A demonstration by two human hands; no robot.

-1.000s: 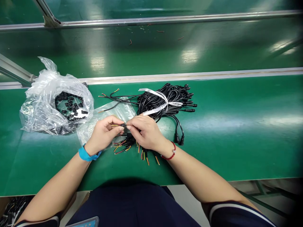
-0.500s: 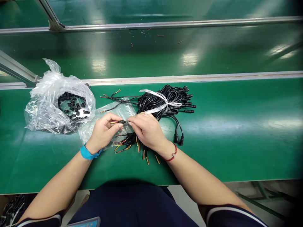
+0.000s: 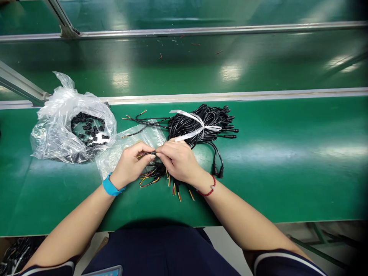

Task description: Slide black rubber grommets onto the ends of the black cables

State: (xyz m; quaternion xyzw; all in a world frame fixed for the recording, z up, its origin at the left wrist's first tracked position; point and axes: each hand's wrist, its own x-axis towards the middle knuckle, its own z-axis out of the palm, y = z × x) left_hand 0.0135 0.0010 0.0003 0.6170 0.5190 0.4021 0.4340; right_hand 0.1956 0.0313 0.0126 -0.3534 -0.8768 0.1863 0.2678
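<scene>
My left hand [image 3: 132, 163] pinches a small black sleeve-like part [image 3: 153, 153] that sits around a cable end, with thin coloured wires trailing out between the fingers. Close against it, my right hand [image 3: 178, 159] grips the black cable with thumb and forefinger; most of that cable is hidden under the hand. Behind the right hand lies a coiled bundle of black cables [image 3: 186, 126], bound with a white tie [image 3: 202, 127]. Stripped red, yellow and black wire ends [image 3: 149, 178] fan out below the hands.
At left, a clear plastic bag [image 3: 53, 126] stands open, with several small black parts [image 3: 91, 128] inside. A flat clear bag [image 3: 115, 153] lies partly under my left hand. A metal rail [image 3: 258, 95] runs along the back of the green table [image 3: 287, 172].
My left hand has moved right and slightly down, closing the gap to my right hand. The short stretch of cable between them is now covered. My right hand is nearly still.
</scene>
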